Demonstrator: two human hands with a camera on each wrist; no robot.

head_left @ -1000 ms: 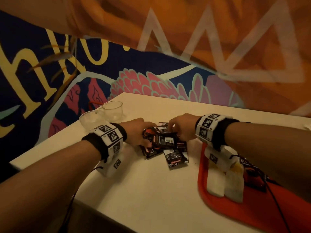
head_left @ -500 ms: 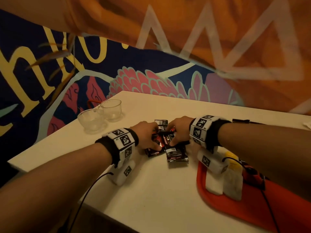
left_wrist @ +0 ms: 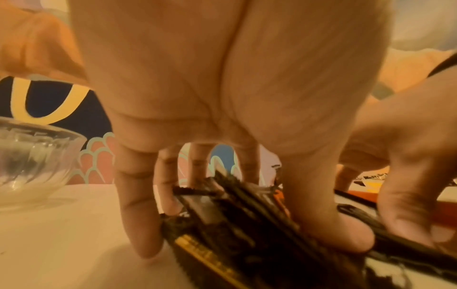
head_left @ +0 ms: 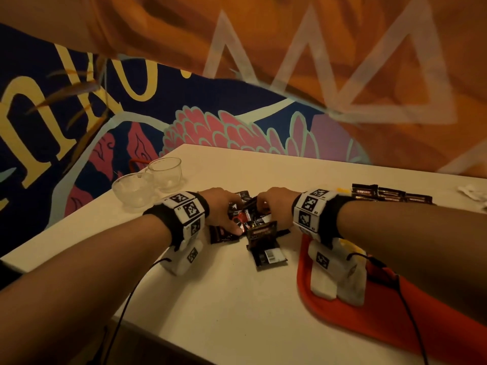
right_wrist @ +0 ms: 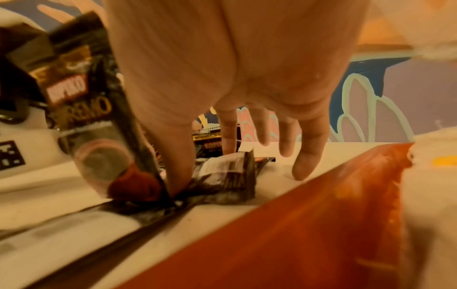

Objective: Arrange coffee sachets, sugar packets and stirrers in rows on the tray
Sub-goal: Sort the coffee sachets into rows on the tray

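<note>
Painted murals back the white table (head_left: 210, 299), where a loose heap of coffee sachets (head_left: 253, 227) (black foil with red and gold print, some showing barcode backs) lies just left of the red tray (head_left: 395, 325). Both hands work the heap: the left hand (head_left: 220, 206) pinches several sachets between thumb and fingers, and the right hand (head_left: 276, 204) pinches others at thumb and forefinger, remaining fingers spread.

Your coffee sachets (head_left: 266, 234) are black with red and gold print, the tray (head_left: 382, 322) red, the tabletop (head_left: 237, 312) white.
</note>
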